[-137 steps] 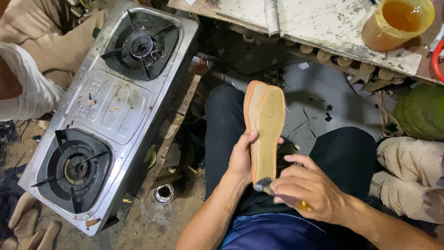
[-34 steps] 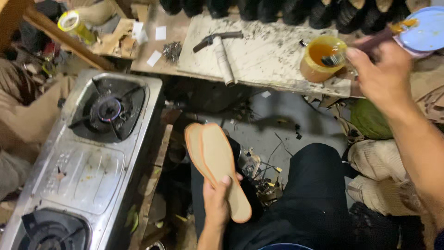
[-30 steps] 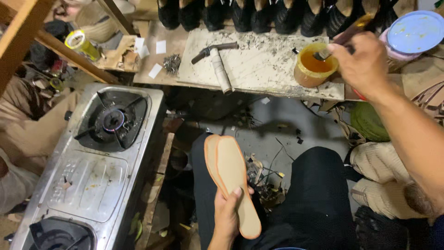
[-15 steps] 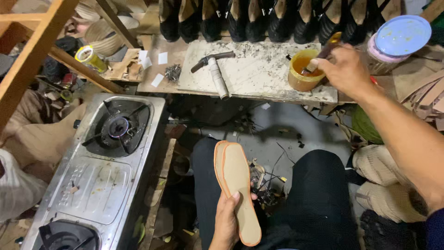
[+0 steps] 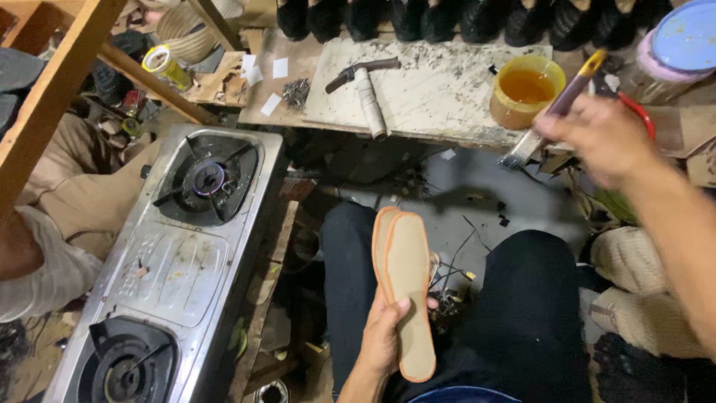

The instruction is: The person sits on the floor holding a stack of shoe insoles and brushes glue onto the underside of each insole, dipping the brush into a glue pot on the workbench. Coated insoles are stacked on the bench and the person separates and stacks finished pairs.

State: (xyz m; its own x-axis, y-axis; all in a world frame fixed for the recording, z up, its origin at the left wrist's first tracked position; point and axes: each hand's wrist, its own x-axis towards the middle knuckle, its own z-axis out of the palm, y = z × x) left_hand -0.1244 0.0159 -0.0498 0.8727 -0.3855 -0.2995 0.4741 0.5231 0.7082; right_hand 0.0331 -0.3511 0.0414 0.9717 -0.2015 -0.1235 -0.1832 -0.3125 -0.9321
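Your left hand [image 5: 384, 339] is wrapped around the lower half of a pair of soles [image 5: 403, 287], thumb across the front, fingers curled behind, so it's a firm clamp on them. The soles sit stacked face to face over your lap, between your knees in dark trousers: long, flat, rounded at the toe, the front one a matte tan like fibreboard, the back one showing an orange edge.

Your right hand [image 5: 600, 138] is up near the bench, a bit blurry, fingers closed around a brush [image 5: 548, 112]. The handle looks dark with a yellow end, and the bristle tip is pale and clumpy, pointing down-left, just beside the glue pot [image 5: 522, 93]. That pot is a round yellowish tub holding glossy amber liquid.

The pot stands on a slab [image 5: 440, 89], whitish and scuffed with dark specks. A hammer [image 5: 365, 86] with a taped pale handle lies on it. To your left is a steel stove [image 5: 171, 261], two black burners, its top smeared and dull.
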